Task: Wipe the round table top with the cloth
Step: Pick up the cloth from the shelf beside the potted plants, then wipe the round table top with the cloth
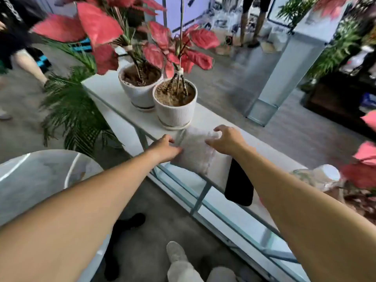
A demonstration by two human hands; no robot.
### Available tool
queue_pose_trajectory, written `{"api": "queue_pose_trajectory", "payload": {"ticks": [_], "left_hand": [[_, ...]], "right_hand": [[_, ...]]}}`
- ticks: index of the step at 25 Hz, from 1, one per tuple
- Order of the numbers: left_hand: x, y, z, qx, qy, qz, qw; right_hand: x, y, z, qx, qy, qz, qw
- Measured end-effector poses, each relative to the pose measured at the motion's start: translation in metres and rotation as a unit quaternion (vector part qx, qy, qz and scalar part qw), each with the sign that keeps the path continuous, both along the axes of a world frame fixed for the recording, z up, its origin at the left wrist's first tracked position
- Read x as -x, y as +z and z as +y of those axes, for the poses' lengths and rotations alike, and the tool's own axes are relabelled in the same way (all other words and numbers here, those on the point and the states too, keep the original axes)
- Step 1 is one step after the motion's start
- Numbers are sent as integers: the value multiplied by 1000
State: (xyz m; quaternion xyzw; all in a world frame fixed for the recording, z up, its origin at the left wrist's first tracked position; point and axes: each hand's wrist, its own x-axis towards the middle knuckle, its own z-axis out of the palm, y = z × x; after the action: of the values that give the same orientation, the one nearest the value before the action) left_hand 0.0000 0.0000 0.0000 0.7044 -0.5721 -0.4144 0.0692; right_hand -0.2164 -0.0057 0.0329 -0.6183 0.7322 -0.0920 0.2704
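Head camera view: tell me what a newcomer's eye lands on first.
Red-leaved plants in two white pots dominate the far end of the long white shelf. Nearer, the left hand and right hand reach a pale cloth on it; the round table sits lower left.

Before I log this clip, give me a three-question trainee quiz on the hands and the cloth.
1. True or false: the cloth lies on the round table top.
2. Which hand touches the cloth's left edge: A) left hand B) right hand?
3. Fill in: beside the right forearm, a ____ flat object overhangs the shelf edge.

Key: 1. False, it lies on the long white shelf near the ribbed pot. 2. A. 3. Black.
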Motion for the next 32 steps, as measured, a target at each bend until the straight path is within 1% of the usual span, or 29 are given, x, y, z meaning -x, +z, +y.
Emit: {"api": "queue_pose_trajectory", "payload": {"ticks": [1, 3, 4, 5, 6, 7, 8, 9, 11, 12, 13, 15, 16, 17, 18, 20, 22, 24, 25, 26, 27, 28, 29, 30, 31, 32], "left_hand": [[3, -2, 0, -12, 8, 3, 1000], [6, -10, -1, -24, 34, 31, 999], [9, -10, 3, -31, 54, 51, 997], [8, -14, 4, -38, 79, 82, 993], [4, -14, 6, -57, 114, 140, 982], [-1, -14, 6, -84, 144, 207, 964], [-9, -8, 10, -111, 157, 249, 949], [-22, -1, 14, -126, 166, 267, 941], [-60, 14, 31, -118, 186, 250, 943], [-81, 24, 41, -106, 200, 243, 943], [-105, 31, 52, -91, 222, 248, 939], [-162, 51, 82, -45, 252, 261, 931], [-190, 64, 100, -19, 251, 245, 936], [-219, 73, 119, 11, 246, 208, 947], [-247, 82, 139, 42, 241, 159, 957], [-293, 96, 178, 107, 238, 82, 962], [-336, 101, 211, 191, 233, 46, 953], [-378, 96, 244, 283, 232, -2, 931], [-392, 93, 253, 318, 227, -31, 920], [-405, 87, 262, 338, 220, -73, 912], [-417, 72, 278, 355, 213, -136, 900], [-416, 61, 286, 362, 187, -213, 888], [-412, 44, 300, 348, 151, -271, 885], [-409, 22, 318, 299, 126, -292, 900], [-403, -3, 335, 235, 100, -290, 922], [-395, -30, 354, 172, 85, -264, 945]], "right_hand": [[-4, -4, -5, -12, 21, 6, 1000], [-15, -11, -15, -43, 70, 46, 996], [-21, -11, -18, -59, 73, 63, 994], [-27, -14, -24, -67, 69, 68, 993], [-33, -15, -28, -83, 56, 59, 993], [-39, -13, -31, -102, 40, 29, 994], [-47, -11, -32, -125, 36, 7, 992], [-60, -7, -32, -140, 49, -15, 989], [-96, 0, -28, -149, 105, -42, 982], [-116, 7, -24, -152, 134, -69, 977], [-135, 11, -21, -161, 163, -113, 967], [-185, 22, -15, -179, 229, -200, 936], [-214, 31, -7, -177, 264, -233, 919], [-246, 40, 2, -167, 300, -246, 906], [-279, 50, 14, -153, 332, -245, 898], [-340, 67, 42, -120, 383, -229, 887], [-391, 73, 65, -50, 432, -204, 877], [-436, 69, 88, 64, 471, -182, 861], [-448, 66, 94, 128, 476, -192, 848], [-459, 60, 101, 178, 487, -210, 829], [-472, 43, 111, 214, 507, -222, 805], [-468, 30, 117, 245, 520, -208, 792], [-463, 9, 122, 255, 531, -176, 789], [-458, -18, 127, 234, 537, -139, 799], [-449, -45, 130, 188, 534, -96, 819], [-439, -68, 135, 138, 517, -47, 843]]}}
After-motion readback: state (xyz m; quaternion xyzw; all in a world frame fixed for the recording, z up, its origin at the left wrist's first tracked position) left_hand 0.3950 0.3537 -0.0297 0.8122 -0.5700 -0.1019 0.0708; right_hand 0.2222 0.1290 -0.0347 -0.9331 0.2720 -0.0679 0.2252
